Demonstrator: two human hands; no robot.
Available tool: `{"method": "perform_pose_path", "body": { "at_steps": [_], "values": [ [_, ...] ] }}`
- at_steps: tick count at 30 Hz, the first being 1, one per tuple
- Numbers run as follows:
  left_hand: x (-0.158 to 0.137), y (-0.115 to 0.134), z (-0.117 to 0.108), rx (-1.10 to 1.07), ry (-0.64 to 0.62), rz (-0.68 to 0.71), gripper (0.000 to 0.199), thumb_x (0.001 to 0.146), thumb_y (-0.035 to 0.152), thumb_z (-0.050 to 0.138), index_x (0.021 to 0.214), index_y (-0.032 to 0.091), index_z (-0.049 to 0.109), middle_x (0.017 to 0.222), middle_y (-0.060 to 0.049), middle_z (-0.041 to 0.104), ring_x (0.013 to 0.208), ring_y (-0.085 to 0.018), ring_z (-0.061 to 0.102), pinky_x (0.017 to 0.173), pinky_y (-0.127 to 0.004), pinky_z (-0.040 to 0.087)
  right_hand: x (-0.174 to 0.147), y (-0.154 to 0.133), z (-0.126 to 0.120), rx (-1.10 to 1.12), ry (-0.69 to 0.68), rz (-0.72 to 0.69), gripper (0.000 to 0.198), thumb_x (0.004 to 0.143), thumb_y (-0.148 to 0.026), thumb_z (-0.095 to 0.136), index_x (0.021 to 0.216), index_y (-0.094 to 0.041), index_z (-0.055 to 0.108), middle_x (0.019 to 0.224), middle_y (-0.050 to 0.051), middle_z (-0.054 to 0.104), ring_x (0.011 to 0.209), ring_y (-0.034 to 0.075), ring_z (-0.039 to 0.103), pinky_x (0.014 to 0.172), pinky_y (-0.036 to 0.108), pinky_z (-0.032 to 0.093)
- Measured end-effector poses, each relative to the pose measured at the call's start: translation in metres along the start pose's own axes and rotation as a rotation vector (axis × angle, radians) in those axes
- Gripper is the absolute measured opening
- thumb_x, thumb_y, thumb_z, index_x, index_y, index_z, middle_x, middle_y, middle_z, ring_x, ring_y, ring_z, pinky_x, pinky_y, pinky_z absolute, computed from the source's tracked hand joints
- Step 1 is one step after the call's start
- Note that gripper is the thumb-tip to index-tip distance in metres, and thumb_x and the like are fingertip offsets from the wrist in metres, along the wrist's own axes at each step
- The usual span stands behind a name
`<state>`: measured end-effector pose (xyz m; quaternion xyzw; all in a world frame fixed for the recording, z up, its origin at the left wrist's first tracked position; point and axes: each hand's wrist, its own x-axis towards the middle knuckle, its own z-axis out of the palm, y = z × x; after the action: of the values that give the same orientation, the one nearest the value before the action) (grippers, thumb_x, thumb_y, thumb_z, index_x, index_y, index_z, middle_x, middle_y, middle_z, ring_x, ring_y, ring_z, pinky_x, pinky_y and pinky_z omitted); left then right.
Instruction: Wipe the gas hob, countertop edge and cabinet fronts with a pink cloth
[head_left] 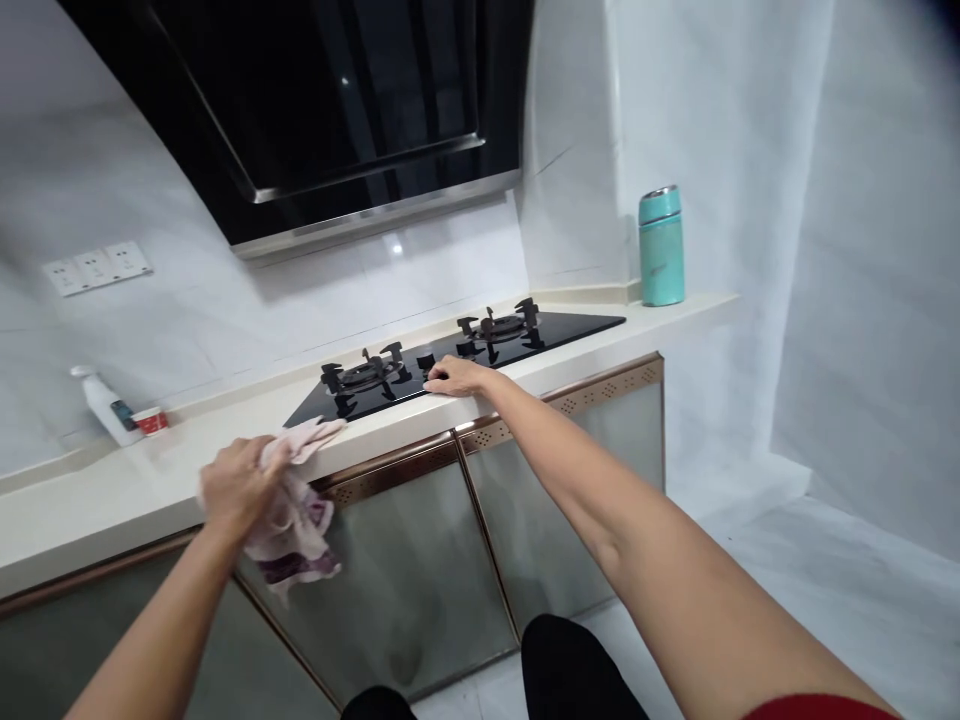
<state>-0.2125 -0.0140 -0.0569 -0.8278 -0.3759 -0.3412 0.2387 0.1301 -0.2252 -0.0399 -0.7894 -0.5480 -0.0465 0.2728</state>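
My left hand (238,482) is closed around a pale pink cloth (289,530) with purple patches. Part of the cloth lies on the counter beside the hob's left corner, and the rest hangs down over the counter's front edge. At the front middle of the black glass gas hob (574,325), my right hand (459,377) rests with its fingers curled and thumb low. Something dark shows between finger and thumb, but I cannot make out what it is. Just behind that hand stand two black knobs, the left knob (426,360) and the right knob (466,350).
A turquoise flask (661,247) stands on the counter's right end. At the left are a white bottle (109,405) and a small red-and-white cup (151,421). Overhead juts a black range hood (337,110). Glass-fronted cabinets (405,570) run below the white counter (187,455).
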Motion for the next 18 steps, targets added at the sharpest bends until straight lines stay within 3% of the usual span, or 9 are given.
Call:
{"method": "perform_pose_path", "body": {
  "at_steps": [2, 4, 7, 13, 18],
  "values": [
    [0.003, -0.029, 0.004, 0.015, -0.040, -0.021, 0.055, 0.094, 0.060, 0.020, 0.111, 0.034, 0.065, 0.108, 0.004, 0.073, 0.108, -0.026, 0.057, 0.080, -0.033, 0.037, -0.001, -0.001, -0.001, -0.004, 0.006, 0.006, 0.049, 0.087, -0.060, 0.061, 0.119, -0.024, 0.070, 0.133, 0.010, 0.060, 0.113, 0.027, 0.063, 0.095, 0.033, 0.047],
    [0.006, -0.040, 0.007, 0.052, -0.062, -0.065, 0.057, 0.092, 0.061, 0.017, 0.109, 0.036, 0.065, 0.102, 0.008, 0.074, 0.106, -0.026, 0.056, 0.078, -0.034, 0.036, -0.001, -0.002, -0.001, -0.011, 0.014, 0.011, 0.051, 0.085, -0.061, 0.062, 0.119, -0.025, 0.069, 0.134, 0.009, 0.060, 0.113, 0.026, 0.063, 0.095, 0.033, 0.047],
    [0.005, -0.024, 0.006, 0.122, -0.033, -0.128, 0.059, 0.092, 0.061, 0.014, 0.108, 0.034, 0.065, 0.105, 0.006, 0.073, 0.104, -0.027, 0.054, 0.079, -0.035, 0.036, -0.001, -0.002, 0.000, -0.026, 0.019, 0.018, 0.054, 0.084, -0.064, 0.062, 0.120, -0.025, 0.067, 0.135, 0.009, 0.058, 0.114, 0.028, 0.061, 0.097, 0.035, 0.046],
    [0.000, 0.081, -0.009, -0.032, 0.076, 0.022, 0.049, 0.092, 0.057, 0.033, 0.107, 0.027, 0.070, 0.107, -0.005, 0.068, 0.099, -0.029, 0.058, 0.080, -0.039, 0.038, 0.001, -0.003, 0.004, -0.055, 0.007, 0.008, 0.058, 0.086, -0.067, 0.059, 0.124, -0.024, 0.064, 0.135, 0.011, 0.056, 0.116, 0.030, 0.059, 0.101, 0.041, 0.044],
    [0.006, 0.184, -0.025, -0.138, 0.033, 0.210, 0.043, 0.094, 0.053, 0.040, 0.109, 0.026, 0.069, 0.106, -0.007, 0.065, 0.095, -0.028, 0.057, 0.080, -0.039, 0.036, 0.002, -0.002, 0.004, -0.065, 0.004, -0.024, 0.058, 0.094, -0.065, 0.044, 0.124, -0.019, 0.064, 0.132, 0.015, 0.057, 0.114, 0.031, 0.060, 0.099, 0.043, 0.044]
  ]
}}
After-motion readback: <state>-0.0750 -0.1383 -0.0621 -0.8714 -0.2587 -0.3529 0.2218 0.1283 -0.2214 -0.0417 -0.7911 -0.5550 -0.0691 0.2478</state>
